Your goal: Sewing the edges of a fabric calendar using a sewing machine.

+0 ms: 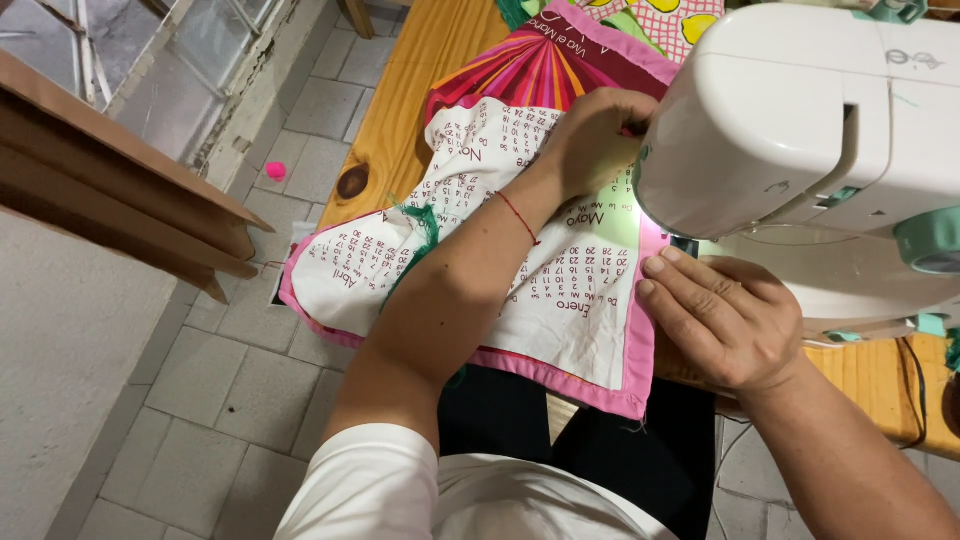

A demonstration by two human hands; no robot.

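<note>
A white printed cloth with a pink border (500, 260) lies spread across a wooden table and hangs over its near edge. My left hand (590, 135) rests on the cloth's far part, fingers curled and tucked in behind the head of a white sewing machine (790, 110); what the fingertips grip is hidden. My right hand (725, 320) lies flat, fingers together, pressing the cloth's pink edge beside the machine's base. A red thread bracelet circles my left wrist. A scrap of green fringe (420, 235) lies on the cloth by my left forearm.
The wooden table (410, 110) runs away from me, with more bright fabric at its far end. A tiled floor lies to the left, with a small pink object (275, 170) on it. Brown boards (110, 170) jut in at the left. A black cable (915, 375) hangs at the right.
</note>
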